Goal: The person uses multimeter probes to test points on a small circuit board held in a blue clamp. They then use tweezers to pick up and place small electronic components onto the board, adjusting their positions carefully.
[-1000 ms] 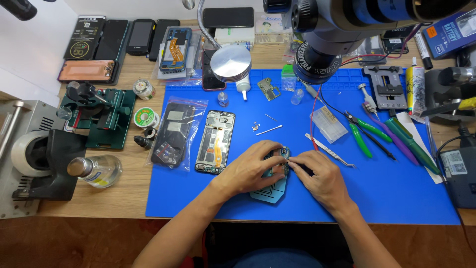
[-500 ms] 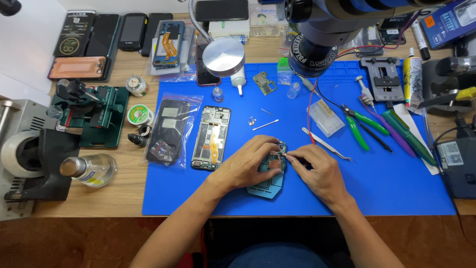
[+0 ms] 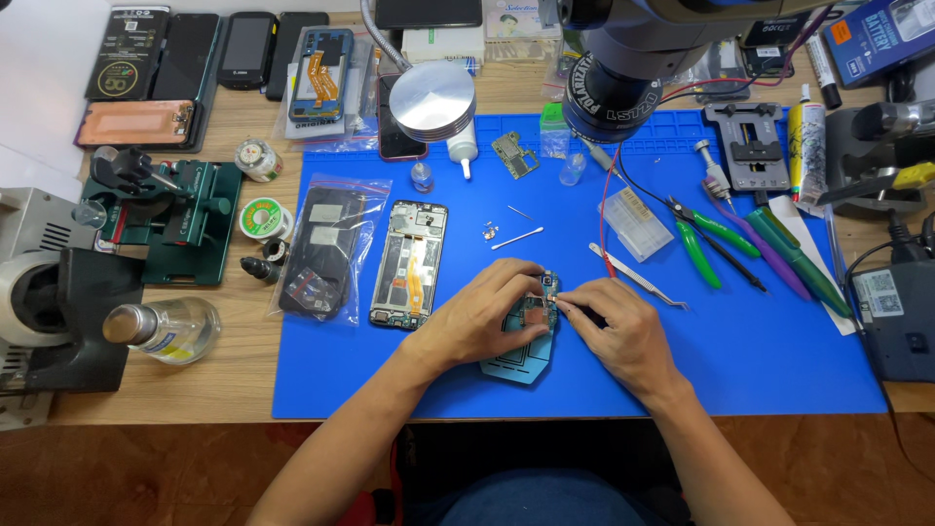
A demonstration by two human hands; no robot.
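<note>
Blue box (image 3: 891, 34) top right; clear bag (image 3: 326, 248) left.

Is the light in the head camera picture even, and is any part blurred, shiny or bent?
Head view: even, soft light on the blue mat, with only weak shadows under the left hand and right hand. The round metal lamp head shows bright glare. The microscope, close to the lens, looks soft. The table edge looks slightly bent near the frame sides.

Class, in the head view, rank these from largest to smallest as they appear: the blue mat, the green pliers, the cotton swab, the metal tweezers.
1. Blue mat
2. Green pliers and metal tweezers: similar length, too close to rank
3. Cotton swab
</note>
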